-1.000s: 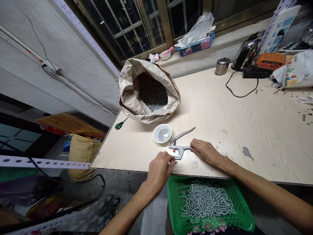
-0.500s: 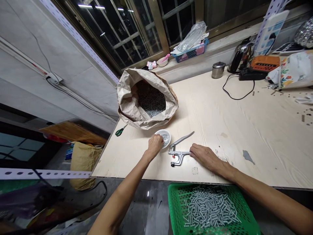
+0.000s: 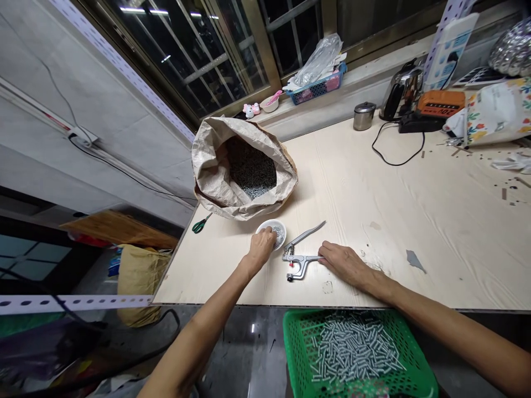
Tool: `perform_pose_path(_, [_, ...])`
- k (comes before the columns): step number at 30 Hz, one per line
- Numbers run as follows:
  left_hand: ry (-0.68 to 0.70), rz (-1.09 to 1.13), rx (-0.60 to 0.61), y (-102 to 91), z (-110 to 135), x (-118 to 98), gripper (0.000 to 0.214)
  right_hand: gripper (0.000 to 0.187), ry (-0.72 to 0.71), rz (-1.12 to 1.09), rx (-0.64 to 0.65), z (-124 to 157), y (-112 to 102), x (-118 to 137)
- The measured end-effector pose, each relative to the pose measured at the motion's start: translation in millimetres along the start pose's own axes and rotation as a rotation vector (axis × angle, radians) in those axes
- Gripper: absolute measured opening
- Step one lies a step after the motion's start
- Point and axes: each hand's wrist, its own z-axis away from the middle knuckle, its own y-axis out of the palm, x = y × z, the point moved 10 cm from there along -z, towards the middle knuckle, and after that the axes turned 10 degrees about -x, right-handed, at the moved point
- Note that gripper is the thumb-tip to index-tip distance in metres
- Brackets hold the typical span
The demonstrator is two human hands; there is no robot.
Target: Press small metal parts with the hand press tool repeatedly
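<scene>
My left hand [image 3: 263, 244] reaches into a small white bowl [image 3: 284, 225] of small silvery metal pieces. Its fingers are drawn together over the pieces, and what they pinch is hidden. Just right of the bowl, a pair of grey hand-press pliers [image 3: 302, 265] with a spring and a red tip lies on the table, its handles spread apart. My right hand [image 3: 341, 264] rests on the tabletop with its fingers closed round the end of the lower handle. The upper handle is untouched.
Behind the bowl stands a large open paper sack [image 3: 244, 207] with a mass of small metal parts. Green-handled scissors [image 3: 201, 224] lie left. Below the table edge sits a green basket [image 3: 292, 354] of metal tubes. A kettle [image 3: 400, 91] and lidded metal pot [image 3: 364, 117] stand at the back.
The view has shifted slightly, so the scene sits a bit further left. My left hand's fingers have shifted a little within the bowl. My right hand stays on the lower handle.
</scene>
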Motion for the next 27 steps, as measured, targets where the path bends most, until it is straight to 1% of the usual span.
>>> perform_pose_path(7, [0.079,0.004,-0.008,-0.7,-1,-5,0.029,0.009,0.016,0.011,0.019,0,1,0])
perform_pose_path(12, [0.118,0.055,-0.034,-10.0,-5,-3,0.021,0.009,0.013,0.012,0.015,0,0,0])
perform_pose_path(14, [0.086,0.146,-0.118,-22.9,-2,-1,0.019,0.010,-0.002,0.023,0.006,0,0,0])
perform_pose_path(16, [-0.002,0.364,-0.248,-37.7,8,4,0.017,0.011,-0.037,0.050,0.008,0,3,2])
perform_pose_path(17, [-0.064,0.511,-0.298,-40.9,16,8,0.017,0.012,-0.062,0.068,0.009,0,5,3])
perform_pose_path(18, [-0.133,0.663,-0.317,-38.6,26,11,0.019,0.013,-0.091,0.085,0.009,1,6,4])
perform_pose_path(19, [-0.201,0.800,-0.299,-30.6,37,12,0.023,0.014,-0.122,0.100,0.005,2,7,6])
perform_pose_path(21, [-0.332,1.008,-0.201,-5.3,59,9,0.032,0.018,-0.183,0.127,-0.021,4,6,11])
perform_pose_path(23, [-0.442,1.143,-0.115,19.7,78,4,0.037,0.023,-0.244,0.153,-0.064,7,2,17])
perform_pose_path(24, [-0.490,1.198,-0.100,28.9,86,3,0.038,0.026,-0.275,0.166,-0.085,8,-1,20])
perform_pose_path(27, [-0.593,1.352,-0.120,44.2,100,2,0.038,0.031,-0.351,0.198,-0.132,12,-8,30])
